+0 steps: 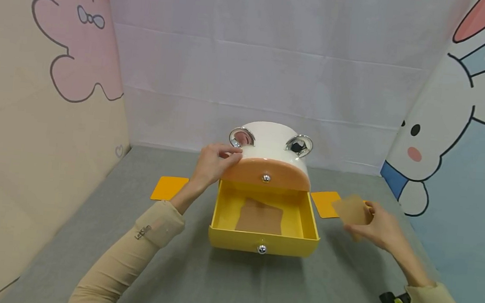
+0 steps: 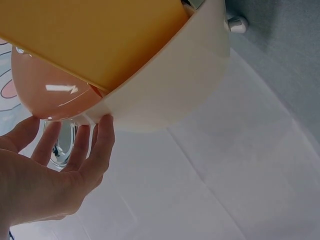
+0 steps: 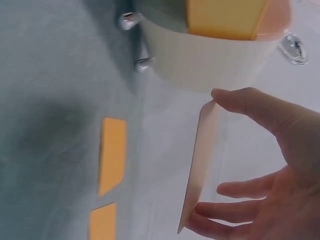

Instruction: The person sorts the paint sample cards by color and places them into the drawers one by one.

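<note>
A white rounded storage box (image 1: 269,142) with chrome eye-like rings stands on the table. Its peach upper drawer (image 1: 245,170) is closed, and its yellow lower drawer (image 1: 234,241) is pulled out. Inside the lower drawer lies a brown sheet (image 1: 259,218). My left hand (image 1: 213,162) rests against the box's upper left corner; in the left wrist view the thumb touches the peach front while fingertips touch the white shell (image 2: 165,95). Right of the drawer, my right hand (image 1: 376,227) holds a thin tan card (image 3: 201,160) by its edges, between thumb and fingers.
An orange card (image 1: 169,188) lies left of the box on the grey tabletop (image 1: 163,269). Another orange card (image 1: 324,203) lies to its right, with a further one partly hidden behind my right hand. White cloth (image 1: 266,76) hangs behind; printed panels (image 1: 460,238) flank the table.
</note>
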Demonstrator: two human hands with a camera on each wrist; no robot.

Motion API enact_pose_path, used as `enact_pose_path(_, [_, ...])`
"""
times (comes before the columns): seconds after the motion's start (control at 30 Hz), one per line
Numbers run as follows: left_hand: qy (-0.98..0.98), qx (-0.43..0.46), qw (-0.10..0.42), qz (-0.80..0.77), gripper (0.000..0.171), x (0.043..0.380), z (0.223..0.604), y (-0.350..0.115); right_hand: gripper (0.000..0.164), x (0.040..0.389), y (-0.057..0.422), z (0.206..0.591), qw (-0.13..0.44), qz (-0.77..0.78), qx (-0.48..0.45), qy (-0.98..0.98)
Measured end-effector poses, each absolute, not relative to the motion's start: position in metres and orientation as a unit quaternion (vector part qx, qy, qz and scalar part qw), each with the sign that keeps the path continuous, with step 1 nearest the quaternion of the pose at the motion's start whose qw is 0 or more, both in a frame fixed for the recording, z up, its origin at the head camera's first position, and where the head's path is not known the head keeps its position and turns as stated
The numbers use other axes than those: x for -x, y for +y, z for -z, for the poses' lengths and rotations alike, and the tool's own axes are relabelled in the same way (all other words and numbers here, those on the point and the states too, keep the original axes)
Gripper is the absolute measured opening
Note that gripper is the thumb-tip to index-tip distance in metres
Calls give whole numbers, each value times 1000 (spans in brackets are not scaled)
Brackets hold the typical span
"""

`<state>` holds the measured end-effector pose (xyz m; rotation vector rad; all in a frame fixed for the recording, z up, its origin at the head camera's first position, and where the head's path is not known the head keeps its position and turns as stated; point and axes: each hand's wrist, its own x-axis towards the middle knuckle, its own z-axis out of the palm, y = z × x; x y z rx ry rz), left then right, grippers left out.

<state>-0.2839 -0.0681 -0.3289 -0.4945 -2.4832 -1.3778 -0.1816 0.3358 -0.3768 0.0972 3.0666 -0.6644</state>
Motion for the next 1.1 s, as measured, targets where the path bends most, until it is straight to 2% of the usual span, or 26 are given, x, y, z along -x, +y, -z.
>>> enact_pose_path(0.47, [-852,163,130,479,25,283,331,-70,96,180,290,320,-28,226,50,972])
enact_pose_path(0.8, [-854,167,129,476,25,282,330,-70,92,173,266,300,-61,239,133,960])
enact_pose_path(1.1, [-854,171,133,472,25,284,329,-68,87,169,245,293,-59,254,203,944])
